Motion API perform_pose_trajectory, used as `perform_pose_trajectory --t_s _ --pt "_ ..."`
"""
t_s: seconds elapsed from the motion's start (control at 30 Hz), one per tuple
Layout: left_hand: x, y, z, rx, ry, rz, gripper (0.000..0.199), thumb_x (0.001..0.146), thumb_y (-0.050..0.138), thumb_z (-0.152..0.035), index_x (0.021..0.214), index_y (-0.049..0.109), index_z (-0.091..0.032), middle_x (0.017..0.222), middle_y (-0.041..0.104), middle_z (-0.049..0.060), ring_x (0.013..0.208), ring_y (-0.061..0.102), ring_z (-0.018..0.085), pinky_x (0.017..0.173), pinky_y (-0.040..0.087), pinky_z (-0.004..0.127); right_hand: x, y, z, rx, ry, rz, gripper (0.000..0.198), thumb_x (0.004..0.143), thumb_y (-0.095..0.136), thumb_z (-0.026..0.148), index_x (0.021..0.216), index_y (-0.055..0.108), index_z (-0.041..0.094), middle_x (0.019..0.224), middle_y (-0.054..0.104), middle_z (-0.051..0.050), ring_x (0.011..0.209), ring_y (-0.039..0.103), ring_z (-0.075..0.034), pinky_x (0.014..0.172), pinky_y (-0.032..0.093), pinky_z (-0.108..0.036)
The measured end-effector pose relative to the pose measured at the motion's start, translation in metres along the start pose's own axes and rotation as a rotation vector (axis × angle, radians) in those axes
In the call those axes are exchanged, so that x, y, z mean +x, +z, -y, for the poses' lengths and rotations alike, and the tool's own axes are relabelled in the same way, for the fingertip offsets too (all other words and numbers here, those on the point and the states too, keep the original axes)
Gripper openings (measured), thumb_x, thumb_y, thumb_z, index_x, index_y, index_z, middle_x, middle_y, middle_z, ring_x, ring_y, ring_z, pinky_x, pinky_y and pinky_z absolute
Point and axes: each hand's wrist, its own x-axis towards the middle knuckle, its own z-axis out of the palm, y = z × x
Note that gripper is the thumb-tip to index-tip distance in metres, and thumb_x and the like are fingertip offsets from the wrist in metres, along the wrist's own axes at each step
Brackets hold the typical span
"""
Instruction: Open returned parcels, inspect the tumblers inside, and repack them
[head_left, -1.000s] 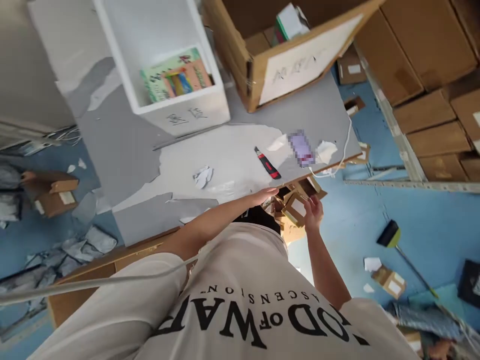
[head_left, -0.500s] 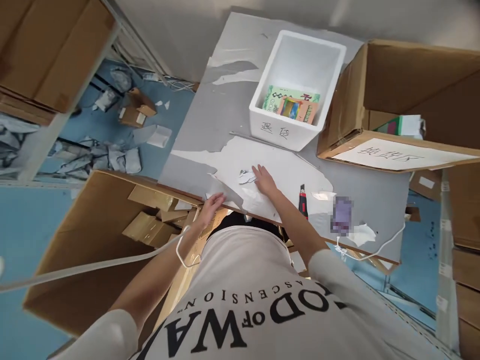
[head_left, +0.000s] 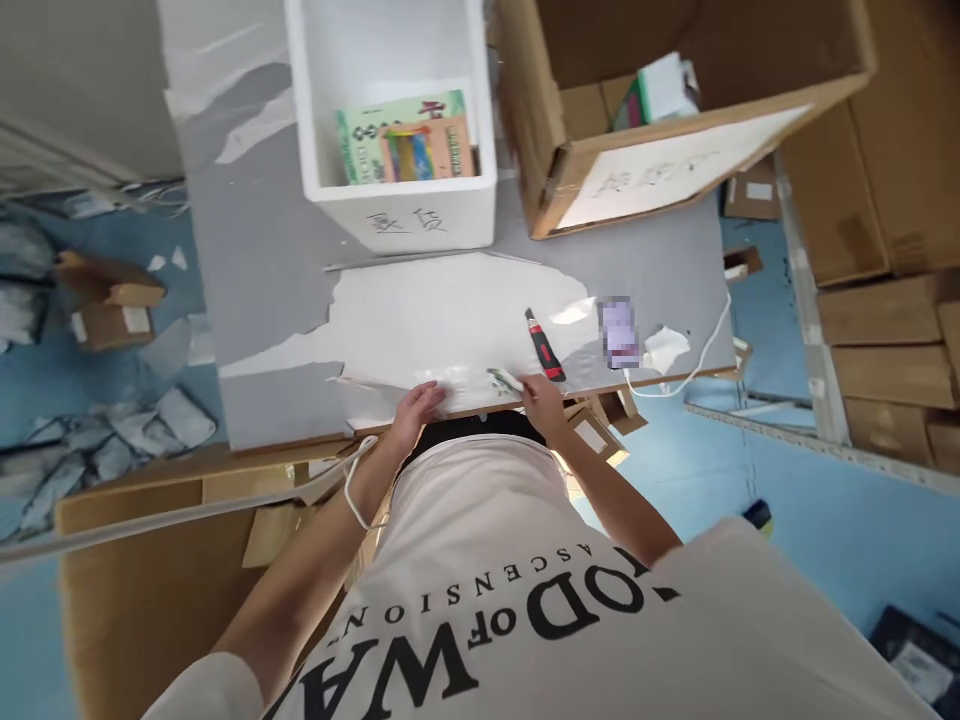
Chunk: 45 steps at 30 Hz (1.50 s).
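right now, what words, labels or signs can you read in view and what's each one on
"OD OF WA": shirt, upside down, outer letters cut off
"ASCENSION": shirt, upside down
"退货": white bin, handwritten and blurred, so a likely reading
Sign on the carton: handwritten, too blurred
Green pack and orange pack: print too small
Scrap in the right hand: marks too blurred

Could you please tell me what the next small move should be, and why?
Perhaps lift the small scrap with the right hand, keeping clear of the cutter: that hand seems to grip the scrap, and the cutter lies close beside it on the table.
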Motion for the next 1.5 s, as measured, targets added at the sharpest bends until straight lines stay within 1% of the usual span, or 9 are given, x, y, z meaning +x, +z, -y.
perform_pose_trajectory --t_s 0.13,0.27,0.53,0.73,0.9,1.0,1.23,1.37,1.5 --pt "0.018 0.058 -0.015 0.193 -0.020 0.271 0.063 0.066 0.076 -0.062 0.113 0.065 -0.022 0.122 0.069 0.013 0.122 0.059 0.030 0.103 0.042 0.044 -0.114 -0.035 -0.075 0.035 0.453 -0.321 0.030 0.088 0.043 0.032 0.102 0.067 0.018 0.094 0.068 -0.010 0.080 0.062 -0.021 0.073 0.052 -0.035" --pt "0.027 0.118 -0.007 0.319 -0.109 0.534 0.069 0.060 0.080 -0.062 0.113 0.066 -0.021 0.118 0.070 0.012 0.123 0.058 0.032 0.108 0.037 0.047 -0.192 -0.021 -0.121 -0.001 0.931 -0.438 0.030 0.082 0.044 0.027 0.092 0.069 0.015 0.089 0.071 -0.011 0.077 0.062 -0.020 0.075 0.049 -0.032" --pt "0.031 0.170 0.035 0.489 -0.257 0.771 0.066 0.069 0.070 -0.067 0.117 0.064 -0.022 0.126 0.067 0.013 0.129 0.054 0.033 0.108 0.034 0.048 -0.222 0.033 -0.147 0.110 1.276 -0.486 0.029 0.079 0.047 0.018 0.093 0.073 0.015 0.087 0.072 -0.010 0.080 0.064 -0.020 0.076 0.050 -0.031" --pt "0.027 0.158 0.039 0.540 -0.260 0.752 0.068 0.071 0.066 -0.070 0.118 0.064 -0.021 0.126 0.067 0.014 0.129 0.054 0.033 0.109 0.035 0.047 -0.195 0.024 -0.146 0.165 1.141 -0.552 0.040 0.085 0.042 0.021 0.116 0.066 0.013 0.105 0.070 -0.013 0.089 0.064 -0.021 0.079 0.052 -0.035" --pt "0.029 0.125 0.032 0.486 -0.223 0.642 0.070 0.067 0.071 -0.068 0.119 0.065 -0.022 0.127 0.066 0.013 0.128 0.054 0.034 0.109 0.035 0.048 -0.124 -0.024 -0.133 -0.055 0.673 -0.707 0.043 0.089 0.042 0.027 0.128 0.056 0.015 0.120 0.061 -0.016 0.112 0.056 -0.025 0.095 0.048 -0.044" --pt "0.034 0.100 0.032 0.429 -0.178 0.543 0.070 0.064 0.075 -0.067 0.117 0.066 -0.022 0.123 0.069 0.013 0.125 0.057 0.034 0.108 0.037 0.048 -0.071 -0.059 -0.123 -0.275 0.467 -0.617 0.046 0.090 0.047 0.037 0.132 0.054 0.018 0.133 0.051 -0.018 0.125 0.046 -0.030 0.103 0.040 -0.049" --pt "0.027 0.052 0.033 0.257 -0.105 0.308 0.066 0.065 0.075 -0.065 0.113 0.066 -0.022 0.121 0.070 0.012 0.118 0.063 0.031 0.106 0.039 0.047 0.024 -0.095 -0.136 -0.486 0.410 -0.421 0.056 0.087 0.054 0.047 0.135 0.050 0.019 0.151 0.029 -0.019 0.137 0.028 -0.037 0.108 0.027 -0.059" --pt "0.014 0.038 0.034 0.191 -0.078 0.208 0.066 0.065 0.075 -0.066 0.114 0.065 -0.022 0.121 0.069 0.012 0.119 0.062 0.031 0.106 0.039 0.047 0.034 -0.097 -0.141 -0.485 0.397 -0.362 0.057 0.086 0.054 0.048 0.134 0.050 0.018 0.152 0.027 -0.021 0.138 0.025 -0.038 0.108 0.026 -0.060" --pt "0.004 0.024 0.033 0.101 0.001 0.139 0.069 0.065 0.075 -0.066 0.117 0.063 -0.021 0.120 0.069 0.013 0.115 0.064 0.030 0.104 0.042 0.047 0.030 -0.095 -0.122 -0.436 0.297 -0.476 0.062 0.087 0.051 0.051 0.139 0.043 0.017 0.151 0.028 -0.021 0.136 0.028 -0.038 0.106 0.029 -0.062"
